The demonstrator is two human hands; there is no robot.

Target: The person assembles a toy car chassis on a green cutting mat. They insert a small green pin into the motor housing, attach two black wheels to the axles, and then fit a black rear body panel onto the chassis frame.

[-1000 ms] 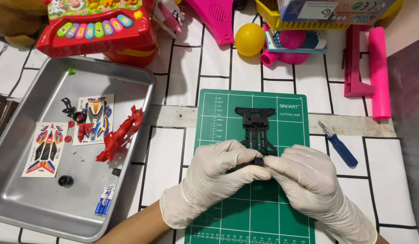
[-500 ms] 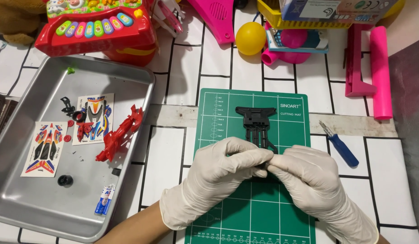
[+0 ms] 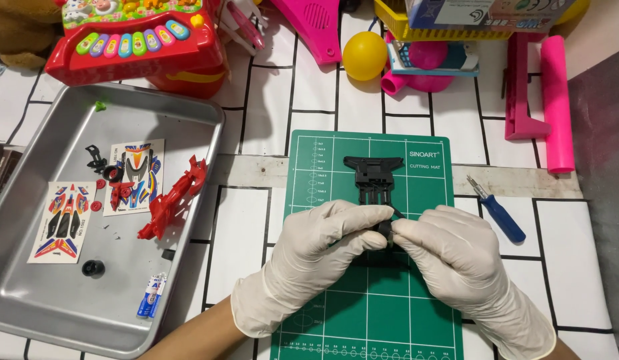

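1. Your left hand (image 3: 316, 250), in a white latex glove, sits at the centre of the frame with its fingers curled closed on the near end of the black plastic toy-car chassis (image 3: 373, 179).
2. Your right hand (image 3: 449, 250), gloved the same way, meets it from the right; thumb and forefinger are pinched shut on a small black part (image 3: 385, 230) at that same end of the chassis.
3. The chassis lies on the green cutting mat with a white grid (image 3: 369, 300), its far end showing bare just above your fingertips in the upper middle of the mat.
4. A small blue-handled screwdriver (image 3: 496, 212) lies on the white tiled tabletop (image 3: 263, 113) just right of the mat, near your right hand but apart from it.
5. At the left of the frame stands a grey metal tray (image 3: 36, 313). In it lie a red plastic car body shell (image 3: 173, 198), two colourful sticker sheets (image 3: 63, 220), a small black wheel (image 3: 93, 268) and a blue-and-white battery (image 3: 151, 295) near the lower rim.
6. Along the top edge you have a red toy keyboard with coloured keys (image 3: 133, 43) at upper left and a yellow ball (image 3: 364, 55) at upper centre.
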